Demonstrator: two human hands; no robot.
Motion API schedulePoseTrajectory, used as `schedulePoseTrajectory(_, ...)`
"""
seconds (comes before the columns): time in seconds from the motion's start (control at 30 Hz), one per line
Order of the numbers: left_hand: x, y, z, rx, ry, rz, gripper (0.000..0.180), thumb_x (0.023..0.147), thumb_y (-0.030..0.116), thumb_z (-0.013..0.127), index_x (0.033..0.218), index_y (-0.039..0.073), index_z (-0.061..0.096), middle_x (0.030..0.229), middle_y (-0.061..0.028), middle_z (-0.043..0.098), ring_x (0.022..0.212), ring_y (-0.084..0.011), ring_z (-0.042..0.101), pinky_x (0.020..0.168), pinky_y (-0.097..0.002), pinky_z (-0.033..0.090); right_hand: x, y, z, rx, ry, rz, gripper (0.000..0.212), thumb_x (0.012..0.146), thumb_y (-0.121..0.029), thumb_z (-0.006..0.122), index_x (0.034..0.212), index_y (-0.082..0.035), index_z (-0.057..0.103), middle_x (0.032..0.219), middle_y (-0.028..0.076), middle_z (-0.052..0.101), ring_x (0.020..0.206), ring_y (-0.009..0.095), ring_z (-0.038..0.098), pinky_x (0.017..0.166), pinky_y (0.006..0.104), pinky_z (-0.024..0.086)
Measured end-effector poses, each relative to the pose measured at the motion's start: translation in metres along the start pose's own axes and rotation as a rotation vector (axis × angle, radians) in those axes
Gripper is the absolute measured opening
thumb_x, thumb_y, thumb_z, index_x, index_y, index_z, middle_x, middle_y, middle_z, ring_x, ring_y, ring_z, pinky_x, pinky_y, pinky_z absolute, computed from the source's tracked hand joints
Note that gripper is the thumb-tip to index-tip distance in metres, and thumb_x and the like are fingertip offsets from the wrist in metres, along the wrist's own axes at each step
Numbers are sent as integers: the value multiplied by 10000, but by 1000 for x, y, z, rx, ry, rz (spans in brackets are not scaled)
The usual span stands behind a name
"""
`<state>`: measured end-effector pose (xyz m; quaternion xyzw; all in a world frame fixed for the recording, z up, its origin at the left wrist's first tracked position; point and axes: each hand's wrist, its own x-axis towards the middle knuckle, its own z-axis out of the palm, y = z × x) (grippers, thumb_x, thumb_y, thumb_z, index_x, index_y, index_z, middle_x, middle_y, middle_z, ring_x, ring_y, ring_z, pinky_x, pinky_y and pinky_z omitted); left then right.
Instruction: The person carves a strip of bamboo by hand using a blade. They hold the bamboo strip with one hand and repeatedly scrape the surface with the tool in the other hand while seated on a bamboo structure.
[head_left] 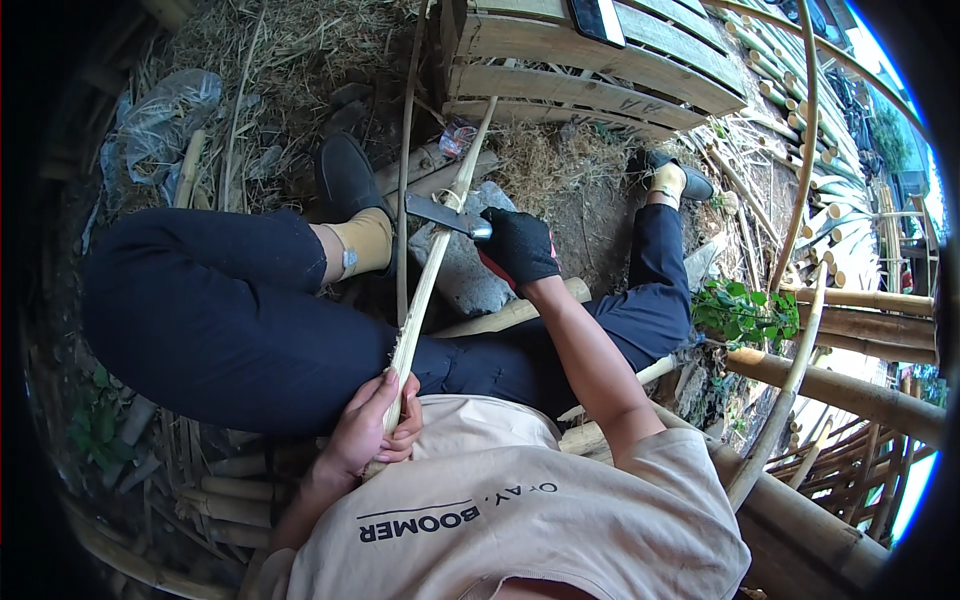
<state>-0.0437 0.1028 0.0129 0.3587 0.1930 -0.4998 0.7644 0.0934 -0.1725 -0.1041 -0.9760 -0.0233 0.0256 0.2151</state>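
Note:
A long pale bamboo strip [422, 310] slants from my waist up and away to the wooden crate. Its surface looks frayed close to my bare left hand [376, 424], whose fingers are wrapped round its near end against my shirt. In a black and red glove, my right hand [518, 248] grips a knife [440, 215] by its handle. The flat metal blade lies crosswise over the strip, pointing left, with a thin curled shaving beside it. Beneath the strip, between my legs, sits a grey stone [472, 275]. The fingertips of the gloved hand are partly hidden.
A slatted wooden crate [590, 75] stands ahead, with a phone [597, 20] on top. Stacked bamboo poles [830, 215] fill the far right; thick bamboo rails [840, 385] cross the near right. Clear plastic [170, 115] and dry straw lie at the left.

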Motion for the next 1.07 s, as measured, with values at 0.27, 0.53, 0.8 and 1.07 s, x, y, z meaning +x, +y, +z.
schedulePoseTrajectory(0.27, -4, -1, -7, 39, -38, -9, 367, 1129, 437, 308, 999, 113, 424, 616, -18, 397, 413, -33, 249, 357, -200, 249, -12, 6, -4, -10, -52, -100, 177, 814, -268, 691, 930, -154, 760, 800, 160, 727, 756, 366, 722, 700, 468, 576)
schedulePoseTrajectory(0.53, 0, 1, 0, 12, 29, -14, 343, 1131, 405, 312, 976, 117, 418, 568, -9, 358, 382, -37, 210, 329, -209, 211, -2, 4, -14, -126, -93, 30, 186, 820, -240, 664, 956, -154, 758, 813, 159, 731, 776, 367, 725, 701, 476, 578)
schedulePoseTrajectory(0.8, 0, -2, 2, 107, 20, -3, 335, 1131, 407, 314, 963, 135, 412, 574, -11, 362, 389, -37, 211, 336, -206, 204, 0, 25, -14, -132, -161, 26, 180, 834, -265, 664, 931, -146, 759, 784, 165, 729, 753, 362, 732, 669, 463, 573)
schedulePoseTrajectory(1.07, -1, -3, -2, 44, -6, 1, 326, 1128, 409, 330, 953, 145, 402, 556, -20, 362, 375, -39, 213, 322, -210, 202, -27, 10, -27, -116, -219, -205, 218, 787, -255, 700, 980, -180, 770, 829, 151, 742, 805, 342, 742, 738, 435, 580)
